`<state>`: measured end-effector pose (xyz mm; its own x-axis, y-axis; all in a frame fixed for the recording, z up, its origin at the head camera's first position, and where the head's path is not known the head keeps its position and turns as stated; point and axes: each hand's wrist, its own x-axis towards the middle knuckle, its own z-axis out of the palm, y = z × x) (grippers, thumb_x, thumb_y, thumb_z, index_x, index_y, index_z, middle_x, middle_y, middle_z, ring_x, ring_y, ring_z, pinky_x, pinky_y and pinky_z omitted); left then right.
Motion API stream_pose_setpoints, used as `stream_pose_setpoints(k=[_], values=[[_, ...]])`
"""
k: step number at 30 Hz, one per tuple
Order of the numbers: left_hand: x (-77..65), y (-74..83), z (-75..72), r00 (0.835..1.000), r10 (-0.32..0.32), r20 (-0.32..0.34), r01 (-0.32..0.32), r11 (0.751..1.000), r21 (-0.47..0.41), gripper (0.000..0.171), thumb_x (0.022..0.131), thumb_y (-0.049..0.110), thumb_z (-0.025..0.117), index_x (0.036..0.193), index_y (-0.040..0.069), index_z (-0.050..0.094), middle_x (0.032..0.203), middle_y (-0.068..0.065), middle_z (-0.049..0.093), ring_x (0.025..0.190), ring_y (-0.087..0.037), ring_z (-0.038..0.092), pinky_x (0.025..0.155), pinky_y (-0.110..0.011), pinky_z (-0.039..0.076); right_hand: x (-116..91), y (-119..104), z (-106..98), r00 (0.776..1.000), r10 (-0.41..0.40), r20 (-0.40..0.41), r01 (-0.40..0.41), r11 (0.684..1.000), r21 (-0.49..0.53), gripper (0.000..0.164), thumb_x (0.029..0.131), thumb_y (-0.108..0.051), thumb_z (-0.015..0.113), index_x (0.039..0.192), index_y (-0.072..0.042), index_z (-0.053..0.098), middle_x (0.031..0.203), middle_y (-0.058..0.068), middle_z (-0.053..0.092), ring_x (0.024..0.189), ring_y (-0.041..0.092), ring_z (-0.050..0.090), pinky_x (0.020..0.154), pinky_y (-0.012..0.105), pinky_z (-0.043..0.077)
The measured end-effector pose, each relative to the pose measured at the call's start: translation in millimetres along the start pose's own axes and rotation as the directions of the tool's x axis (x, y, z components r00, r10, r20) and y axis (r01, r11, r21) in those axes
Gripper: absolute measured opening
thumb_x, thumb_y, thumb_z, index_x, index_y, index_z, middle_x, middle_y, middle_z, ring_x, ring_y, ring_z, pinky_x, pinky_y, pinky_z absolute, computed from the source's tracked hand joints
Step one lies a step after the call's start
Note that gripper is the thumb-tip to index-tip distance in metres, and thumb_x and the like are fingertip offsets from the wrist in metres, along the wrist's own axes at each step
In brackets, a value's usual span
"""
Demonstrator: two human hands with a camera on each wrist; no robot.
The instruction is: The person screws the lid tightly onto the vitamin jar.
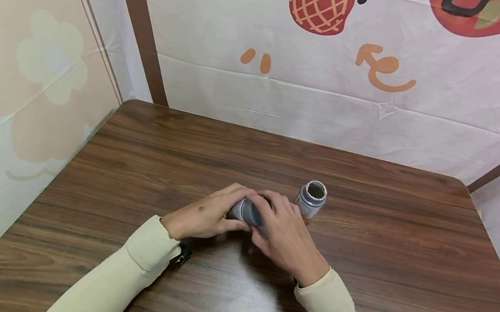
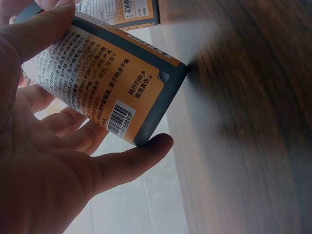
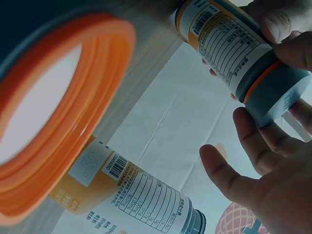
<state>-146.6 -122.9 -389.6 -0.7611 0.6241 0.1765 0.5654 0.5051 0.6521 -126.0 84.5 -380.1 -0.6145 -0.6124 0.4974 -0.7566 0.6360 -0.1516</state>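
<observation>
My left hand grips a tilted supplement bottle with an orange, white and dark grey label, thumb on one side and fingers on the other. The bottle's bottom edge is close over the table in the left wrist view. At its top end, my right hand holds the dark grey cap, which has an orange ring showing below it. Just beyond the right hand stands a second, similar bottle, upright and without a cap, its mouth facing up.
A loose dark cap with an orange inside looms very close to the right wrist camera. Everything lies on a dark wood-grain table. A printed cloth hangs behind the table's far edge, and another at the left.
</observation>
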Motion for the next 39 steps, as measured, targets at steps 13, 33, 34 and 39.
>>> stream_pose_setpoints(k=[13,33,34,39], values=[[0.5,0.2,0.2,1.0,-0.026,0.015,0.026,1.0,-0.003,0.057,0.085,0.025,0.069,0.135,0.023,0.041,0.121,0.006,0.045,0.1,-0.008,0.049,0.085,-0.03,0.044,-0.6,0.2,0.5,0.999,0.036,-0.007,-0.036,0.999,0.04,0.054,0.079,-0.025,0.069,0.127,-0.009,0.049,0.111,0.01,0.053,0.093,0.024,0.054,0.074,0.042,0.045],[-0.2,0.3,0.1,1.0,-0.023,0.011,0.023,1.0,-0.012,0.056,0.085,0.025,0.069,0.134,0.024,0.042,0.124,0.007,0.045,0.103,-0.007,0.048,0.087,-0.03,0.043,-0.4,3.5,-0.3,1.0,-0.002,-0.011,0.002,1.0,0.027,0.066,0.074,-0.024,0.074,0.132,-0.012,0.047,0.121,0.014,0.05,0.101,0.029,0.053,0.078,0.044,0.045],[-0.2,0.3,0.1,1.0,-0.019,0.008,0.019,1.0,-0.013,0.054,0.085,0.026,0.069,0.132,0.024,0.043,0.122,0.007,0.045,0.103,-0.007,0.049,0.087,-0.03,0.044,-0.2,3.7,-0.4,1.0,-0.013,-0.011,0.014,1.0,0.028,0.066,0.073,-0.021,0.074,0.132,-0.012,0.047,0.121,0.014,0.051,0.1,0.029,0.053,0.078,0.044,0.045],[0.1,0.1,0.0,1.0,-0.001,-0.003,0.001,1.0,-0.008,0.052,0.084,0.028,0.07,0.129,0.024,0.045,0.12,0.008,0.046,0.102,-0.006,0.049,0.086,-0.029,0.044,-0.3,4.2,0.6,0.999,-0.036,-0.017,0.036,0.999,0.039,0.066,0.072,-0.015,0.072,0.133,-0.01,0.046,0.117,0.013,0.052,0.097,0.027,0.054,0.076,0.043,0.046]])
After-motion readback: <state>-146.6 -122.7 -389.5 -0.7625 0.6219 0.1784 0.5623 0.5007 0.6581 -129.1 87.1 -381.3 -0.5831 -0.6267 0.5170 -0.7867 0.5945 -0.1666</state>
